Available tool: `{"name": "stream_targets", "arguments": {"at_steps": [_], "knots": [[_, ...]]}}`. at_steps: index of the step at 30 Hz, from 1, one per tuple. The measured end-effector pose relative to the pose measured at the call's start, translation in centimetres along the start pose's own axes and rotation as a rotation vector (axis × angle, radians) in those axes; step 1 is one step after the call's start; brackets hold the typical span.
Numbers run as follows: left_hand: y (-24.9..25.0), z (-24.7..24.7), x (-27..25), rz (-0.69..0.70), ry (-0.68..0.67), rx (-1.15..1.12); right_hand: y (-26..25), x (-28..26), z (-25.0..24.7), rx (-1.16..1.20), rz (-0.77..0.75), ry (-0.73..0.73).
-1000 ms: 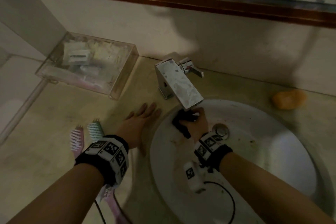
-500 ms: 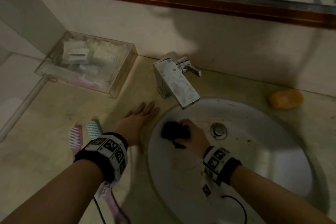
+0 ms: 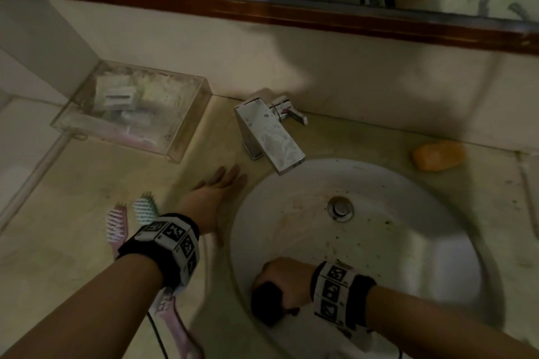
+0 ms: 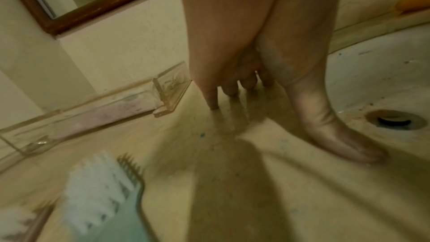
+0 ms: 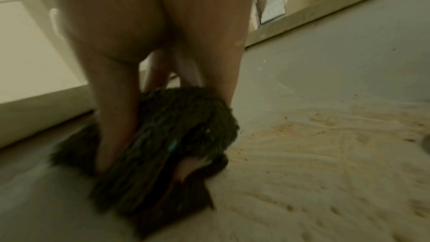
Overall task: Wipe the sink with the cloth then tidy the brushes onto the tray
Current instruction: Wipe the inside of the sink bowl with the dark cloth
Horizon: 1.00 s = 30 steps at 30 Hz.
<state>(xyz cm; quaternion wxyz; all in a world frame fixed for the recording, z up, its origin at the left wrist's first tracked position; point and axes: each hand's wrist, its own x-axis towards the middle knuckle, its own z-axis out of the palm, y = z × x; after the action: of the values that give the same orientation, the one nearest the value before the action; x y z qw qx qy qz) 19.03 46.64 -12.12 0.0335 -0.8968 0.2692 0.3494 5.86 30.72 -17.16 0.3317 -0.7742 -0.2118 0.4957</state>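
My right hand (image 3: 284,285) grips a dark bunched cloth (image 3: 267,304) and presses it on the near left wall of the white sink (image 3: 408,242). In the right wrist view the cloth (image 5: 167,135) is wrapped under my thumb and fingers, with brown smears on the basin beside it. My left hand (image 3: 214,194) lies flat with straight fingers on the counter by the sink's left rim. A pink brush (image 3: 116,226) and a green brush (image 3: 144,208) lie on the counter left of that hand; the green brush (image 4: 104,200) shows close in the left wrist view. The clear tray (image 3: 131,109) stands at the back left.
A square chrome tap (image 3: 269,132) overhangs the sink's far rim. The drain plug (image 3: 339,208) sits mid-basin amid brown specks. An orange soap bar (image 3: 437,154) lies on the counter at the right. A framed mirror (image 3: 262,9) runs along the wall.
My right hand has dragged the cloth from under the tap down the left side of the basin to its near wall. The left hand has stayed flat on the counter.
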Motion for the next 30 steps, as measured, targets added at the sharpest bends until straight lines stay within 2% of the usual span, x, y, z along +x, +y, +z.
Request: {"name": "stream_targets", "arguments": {"at_steps": [2,5,6,8,10,12,14,17,20,23,26,28,30], "knots": [[0.1,-0.2,-0.1,0.000,0.009,-0.003,0.0,-0.7,-0.3,-0.049,0.022,-0.076],[0.6,-0.7,-0.6,-0.022,-0.030,0.013,0.5,-2.0,-0.2,-0.057,0.008,-0.028],[1.0,-0.8,-0.8,-0.031,-0.036,0.003,0.7,-2.6,-0.2,-0.017,0.010,0.048],[2.4,-1.1,-1.6,-0.028,0.034,-0.068,1.3,-4.3,-0.5,0.065,0.013,0.317],[4.2,-1.5,-2.6,-0.015,0.130,-0.266,1.5,-6.4,-1.2,0.119,0.021,0.617],[6.2,-1.9,-3.5,0.011,0.098,-0.554,1.2,-8.3,-1.7,0.166,-0.019,0.838],[8.3,-2.0,-4.1,0.070,-0.014,-0.760,0.6,-9.6,-1.7,0.156,-0.047,0.970],[10.6,-2.0,-4.3,0.114,-0.127,-0.939,0.0,-10.8,-1.0,0.136,0.027,1.039],[12.2,-1.9,-4.1,0.156,-0.136,-1.010,-0.8,-11.3,-0.4,0.139,0.053,1.142],[13.1,-1.6,-3.9,0.194,-0.108,-0.995,-1.6,-11.7,-0.2,0.165,0.136,1.156],[13.4,-1.2,-3.2,0.166,-0.045,-0.911,-1.2,-13.1,0.1,0.152,0.137,1.021],[12.9,-1.1,-2.9,0.179,0.026,-0.729,0.1,-15.4,0.1,0.014,0.187,0.890],[12.1,-1.1,-3.0,0.217,0.052,-0.445,1.7,-18.6,0.1,-0.138,0.325,0.751]]}}
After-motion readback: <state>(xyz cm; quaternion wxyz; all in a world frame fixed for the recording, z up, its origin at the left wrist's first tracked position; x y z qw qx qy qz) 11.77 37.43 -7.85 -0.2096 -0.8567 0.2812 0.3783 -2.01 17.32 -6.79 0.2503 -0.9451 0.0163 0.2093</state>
